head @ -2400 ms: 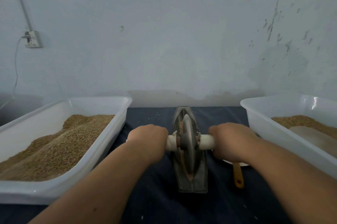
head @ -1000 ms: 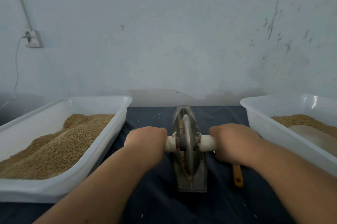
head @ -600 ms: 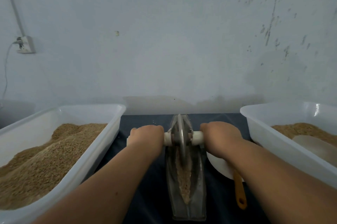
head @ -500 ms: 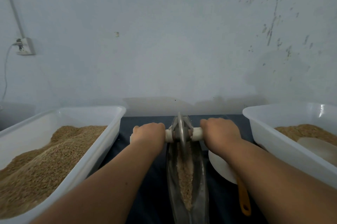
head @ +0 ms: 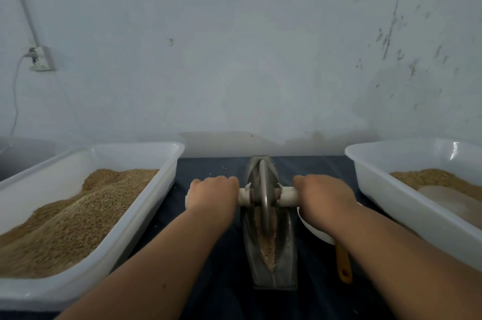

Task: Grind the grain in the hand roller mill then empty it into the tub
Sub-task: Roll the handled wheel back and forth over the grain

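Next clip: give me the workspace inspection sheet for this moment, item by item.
Surface: dark cloth over the table, a few stray grains near the mill's far end.
Job's things: roller mill between two white tubs, its wheel in the trough, grain lying in the trough; left tub heaped with grain, right tub holding a lower layer.
Clutter: orange-handled white scoop beside the mill, partly under the right forearm.
Grips: left hand grips the white handle left of the wheel; right hand grips its right end.
Cables: white cable hangs from a wall socket.
Surroundings: pale, scuffed wall.
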Tool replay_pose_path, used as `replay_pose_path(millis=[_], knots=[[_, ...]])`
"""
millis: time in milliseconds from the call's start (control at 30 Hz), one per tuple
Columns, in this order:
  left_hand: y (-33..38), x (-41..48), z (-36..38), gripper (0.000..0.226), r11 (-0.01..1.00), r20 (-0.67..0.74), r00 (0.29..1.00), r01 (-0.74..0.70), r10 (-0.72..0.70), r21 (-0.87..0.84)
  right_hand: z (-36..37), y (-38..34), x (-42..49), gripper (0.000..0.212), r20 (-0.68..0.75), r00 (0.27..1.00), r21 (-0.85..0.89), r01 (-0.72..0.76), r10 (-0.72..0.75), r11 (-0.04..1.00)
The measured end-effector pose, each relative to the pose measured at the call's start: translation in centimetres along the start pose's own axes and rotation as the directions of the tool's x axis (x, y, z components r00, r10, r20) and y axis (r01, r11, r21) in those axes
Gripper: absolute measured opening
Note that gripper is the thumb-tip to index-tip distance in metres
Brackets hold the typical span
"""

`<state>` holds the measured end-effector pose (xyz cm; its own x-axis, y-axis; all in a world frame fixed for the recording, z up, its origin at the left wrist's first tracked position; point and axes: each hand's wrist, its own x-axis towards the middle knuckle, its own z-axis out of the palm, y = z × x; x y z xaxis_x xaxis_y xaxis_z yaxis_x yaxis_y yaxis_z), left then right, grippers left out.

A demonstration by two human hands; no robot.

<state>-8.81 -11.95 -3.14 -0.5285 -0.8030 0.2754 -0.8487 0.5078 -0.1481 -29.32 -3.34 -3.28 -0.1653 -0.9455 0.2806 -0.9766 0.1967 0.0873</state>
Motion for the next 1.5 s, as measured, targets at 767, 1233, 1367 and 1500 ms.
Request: replay_pose_path(millis=[767,1233,1367,1500], knots=[[0.8,3.2,-0.2,0.025,0.997,-0.001,0.997,0.073,-0.073,-0.025,0.3,0.0,3.5,0.021,0.011,1.000,-0.008,-0.020,0.020,1.000],[0.2,1.6,-0.2,0.026,0.999,0.075,0.997,0.037,-0.035,-0.036,-0.1,-0.1,2.1,0.027,0.030,0.999,-0.021,0.023,-0.023,0.999],[0.3,-0.5,-2.0,0.024,0.999,0.214,0.977,0.023,-0.015,-0.034,-1.6,-0.1,0.3,0.021,0.181,0.982,0.026,0.039,-0.043,0.999],[0.4,-2.8,-3.3,0.029,0.999,0.211,0.976,-0.044,0.044,-0.004,-3.2,-0.1,-1.6,0.023,0.315,0.945,0.021,0.088,-0.090,0.996]])
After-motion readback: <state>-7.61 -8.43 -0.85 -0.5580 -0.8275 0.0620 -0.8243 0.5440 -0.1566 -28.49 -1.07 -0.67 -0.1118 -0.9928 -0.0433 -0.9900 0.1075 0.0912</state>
